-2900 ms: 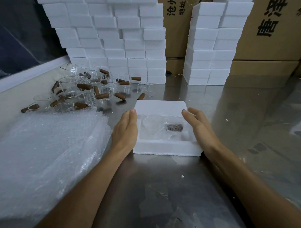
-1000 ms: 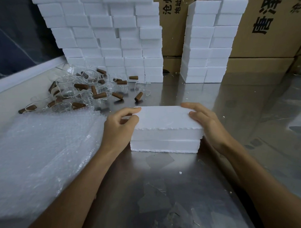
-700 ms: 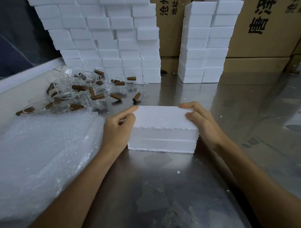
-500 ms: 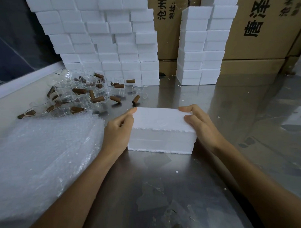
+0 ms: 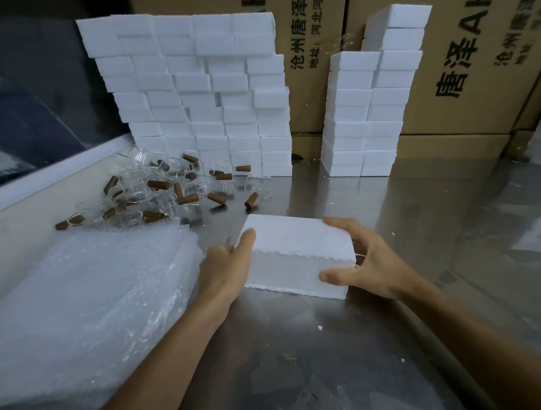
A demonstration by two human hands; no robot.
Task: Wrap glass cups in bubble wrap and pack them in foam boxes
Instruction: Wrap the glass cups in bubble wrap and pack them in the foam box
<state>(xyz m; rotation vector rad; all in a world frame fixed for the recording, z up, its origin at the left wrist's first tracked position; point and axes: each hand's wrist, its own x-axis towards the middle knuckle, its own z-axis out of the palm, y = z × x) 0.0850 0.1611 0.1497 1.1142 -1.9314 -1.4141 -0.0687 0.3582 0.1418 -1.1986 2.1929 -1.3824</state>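
Two hands clamp the closed foam box (image 5: 296,254): left hand (image 5: 227,264) w/ thumb on top edge, fingers curled round the left end; right hand (image 5: 365,263) w/ thumb on front face, fingers over the far top. Box sits on the steel table (image 5: 319,344), beside the bubble wrap (image 5: 85,296). Best kept level, lid squeezed evenly. Vs 0.5 s ago: right thumb has dropped to the front, grip looks ready to lift
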